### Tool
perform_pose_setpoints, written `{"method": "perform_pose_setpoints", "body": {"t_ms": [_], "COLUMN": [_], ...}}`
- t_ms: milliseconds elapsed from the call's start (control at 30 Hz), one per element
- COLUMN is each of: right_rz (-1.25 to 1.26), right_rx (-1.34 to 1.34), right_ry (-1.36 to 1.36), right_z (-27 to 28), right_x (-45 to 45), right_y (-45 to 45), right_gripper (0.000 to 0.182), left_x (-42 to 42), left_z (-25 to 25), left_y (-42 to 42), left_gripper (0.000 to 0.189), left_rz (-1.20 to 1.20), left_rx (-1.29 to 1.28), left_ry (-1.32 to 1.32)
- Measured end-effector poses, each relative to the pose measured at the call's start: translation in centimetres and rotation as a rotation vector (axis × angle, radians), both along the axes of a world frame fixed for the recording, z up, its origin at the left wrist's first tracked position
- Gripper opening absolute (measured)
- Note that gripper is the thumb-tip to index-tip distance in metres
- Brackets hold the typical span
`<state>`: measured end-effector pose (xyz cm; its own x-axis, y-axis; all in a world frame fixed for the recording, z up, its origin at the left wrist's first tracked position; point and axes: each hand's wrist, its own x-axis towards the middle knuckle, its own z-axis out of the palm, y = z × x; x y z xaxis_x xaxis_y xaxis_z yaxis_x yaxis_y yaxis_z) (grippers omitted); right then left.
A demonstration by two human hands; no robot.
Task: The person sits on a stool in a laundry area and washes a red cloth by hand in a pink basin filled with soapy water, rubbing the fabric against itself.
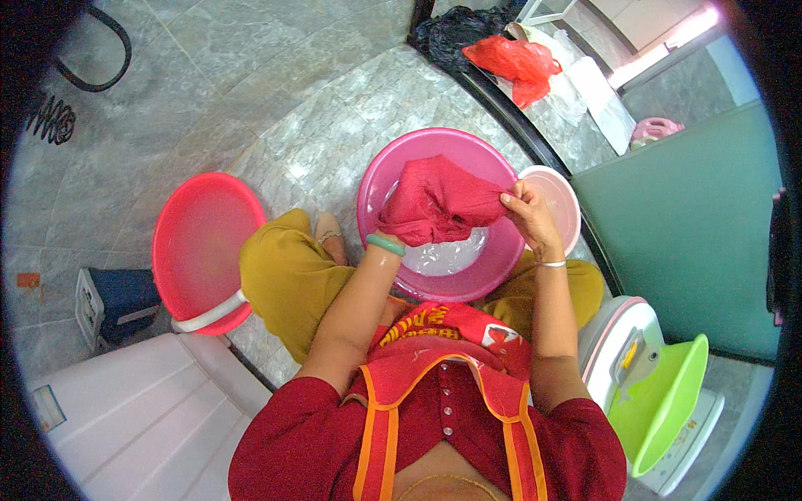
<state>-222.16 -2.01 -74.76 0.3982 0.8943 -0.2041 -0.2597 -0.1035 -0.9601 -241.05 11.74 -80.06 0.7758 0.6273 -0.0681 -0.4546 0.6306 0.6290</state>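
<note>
A wet dark-red cloth garment point(432, 200) is stretched over a pink plastic basin point(435, 139) with water point(442, 260) in its bottom. My right hand point(531, 211) pinches the garment's right edge between thumb and fingers, above the basin's rim. On the other side, my left hand point(391, 237) goes into or beneath the cloth; only its wrist end shows, below a green bangle point(386, 245). The fabric hides its fingers, so their grip cannot be seen. Folds gather in the middle of the garment, and its lower edge hangs near the water.
A red basin point(207, 250) with a white hose point(210, 316) across its rim lies left of my knee. Close by the pink basin on the right is a small pale-pink tub point(554, 203). Green glass panel point(683, 232), child's potty seat point(626, 344) and plastic bags point(517, 66) stand farther right.
</note>
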Motion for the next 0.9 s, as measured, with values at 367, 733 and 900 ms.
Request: {"method": "perform_pose_setpoints", "body": {"t_ms": [367,733,900], "right_rz": [0.141,-0.336,-0.42], "right_rx": [-0.088,-0.009,0.126], "right_ry": [0.107,0.153,0.127], "right_z": [0.9,-0.6,2.2], "right_x": [-1.2,3.5,3.9], "right_y": [0.5,-0.7,-0.6], "right_gripper": [0.01,0.007,0.009], "left_x": [1.0,-0.5,-0.1], "left_z": [-5.2,-2.0,-4.2], "left_y": [1.0,1.0,1.4], "left_gripper": [0.032,0.032,0.031], "left_rz": [0.035,-0.067,-0.096], "left_rx": [-0.019,0.018,-0.172], "left_ry": [0.01,0.056,0.039]}}
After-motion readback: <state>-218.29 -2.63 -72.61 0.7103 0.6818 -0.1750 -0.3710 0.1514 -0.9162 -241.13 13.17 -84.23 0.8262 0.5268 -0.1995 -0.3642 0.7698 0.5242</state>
